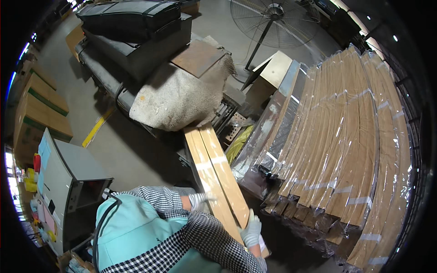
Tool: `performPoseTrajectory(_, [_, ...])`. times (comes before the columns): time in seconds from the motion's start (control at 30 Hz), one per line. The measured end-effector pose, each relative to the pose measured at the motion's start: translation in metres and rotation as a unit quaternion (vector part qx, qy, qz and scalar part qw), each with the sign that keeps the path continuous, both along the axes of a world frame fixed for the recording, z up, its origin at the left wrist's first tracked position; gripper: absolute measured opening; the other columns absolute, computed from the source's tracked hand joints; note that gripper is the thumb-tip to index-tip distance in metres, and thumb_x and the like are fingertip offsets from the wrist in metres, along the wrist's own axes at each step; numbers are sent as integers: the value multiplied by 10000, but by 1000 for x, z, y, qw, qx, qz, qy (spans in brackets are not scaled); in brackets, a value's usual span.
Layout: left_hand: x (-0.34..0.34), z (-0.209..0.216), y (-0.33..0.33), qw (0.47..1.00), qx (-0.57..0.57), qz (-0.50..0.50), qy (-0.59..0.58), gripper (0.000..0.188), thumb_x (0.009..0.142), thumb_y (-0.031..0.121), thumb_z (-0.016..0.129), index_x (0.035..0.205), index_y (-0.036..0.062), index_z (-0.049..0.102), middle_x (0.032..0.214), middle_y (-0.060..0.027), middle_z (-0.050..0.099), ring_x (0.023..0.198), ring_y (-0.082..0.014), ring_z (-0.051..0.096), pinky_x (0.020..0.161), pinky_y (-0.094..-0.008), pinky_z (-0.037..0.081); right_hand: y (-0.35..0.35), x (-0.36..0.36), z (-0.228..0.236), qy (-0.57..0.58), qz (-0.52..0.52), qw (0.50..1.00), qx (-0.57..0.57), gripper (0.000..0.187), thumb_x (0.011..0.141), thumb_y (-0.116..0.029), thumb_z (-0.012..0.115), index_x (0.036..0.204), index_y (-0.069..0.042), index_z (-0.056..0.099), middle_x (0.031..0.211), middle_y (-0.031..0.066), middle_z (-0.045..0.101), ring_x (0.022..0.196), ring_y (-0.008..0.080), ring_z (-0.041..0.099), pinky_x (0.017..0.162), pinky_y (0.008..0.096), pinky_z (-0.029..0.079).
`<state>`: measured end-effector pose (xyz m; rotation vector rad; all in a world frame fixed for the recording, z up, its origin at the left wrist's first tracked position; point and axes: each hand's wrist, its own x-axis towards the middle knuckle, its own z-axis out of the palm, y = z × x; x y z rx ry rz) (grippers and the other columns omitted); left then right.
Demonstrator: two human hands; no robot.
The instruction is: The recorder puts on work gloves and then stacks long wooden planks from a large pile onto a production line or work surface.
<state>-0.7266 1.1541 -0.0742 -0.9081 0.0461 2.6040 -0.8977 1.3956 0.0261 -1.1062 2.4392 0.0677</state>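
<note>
- Long tan boards (225, 177) slant side by side, far ends at the grey cloth (170, 102); supporting both along their length would probably keep them steady.
- Right hand (251, 232): against the right board's near end; finger spread unclear.
- Left hand (199, 201): fingers over the left board; I can't tell how open.

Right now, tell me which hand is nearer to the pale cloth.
Left. The left hand is at the left edge of the tan strips; the right hand is by their near end, farther from the pale cloth.
</note>
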Motion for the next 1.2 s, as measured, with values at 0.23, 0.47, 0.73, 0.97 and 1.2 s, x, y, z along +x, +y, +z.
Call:
performPoseTrajectory(0.23, [-33,39,-79,940,-132,298,-103,815,884,685,615,1461,123,489,1479,-138,532,1344,-379,483,1114,-612,371,-160,-17,66,51,84,995,-33,1047,610,-337,903,1476,-25,404,1098,211,617,1020,369,611,884,462,494])
performPoseTrajectory(0.47, [-34,13,-116,937,-74,341,31,842,891,631,641,1511,109,413,1540,-149,456,1405,-402,397,1160,-648,272,-208,-33,90,11,121,976,-181,664,719,-268,825,1271,-49,529,929,222,662,851,392,661,755,512,530])
performPoseTrajectory(0.73, [-48,-8,-242,948,-74,292,-102,927,852,856,383,1510,204,427,1540,-104,451,1374,-402,428,1093,-673,334,-304,-56,88,68,184,966,-167,780,734,-176,778,1413,29,454,1141,225,618,1037,380,628,920,451,500])
performPoseTrajectory(0.97, [-110,-77,-316,910,-127,394,-20,743,933,745,320,1444,245,523,1509,-56,504,1353,-375,477,1081,-652,374,-243,-68,241,261,144,756,-583,391,775,-117,699,1141,19,672,1108,173,658,1017,339,653,885,480,530])
performPoseTrajectory(1.2, [-164,-87,-265,906,-234,289,-202,832,834,811,480,1489,298,451,1577,31,400,1470,-266,299,1178,-534,151,-4,-22,377,812,-203,478,-264,694,792,-30,718,1401,21,389,1408,268,463,1287,434,456,1085,518,371])
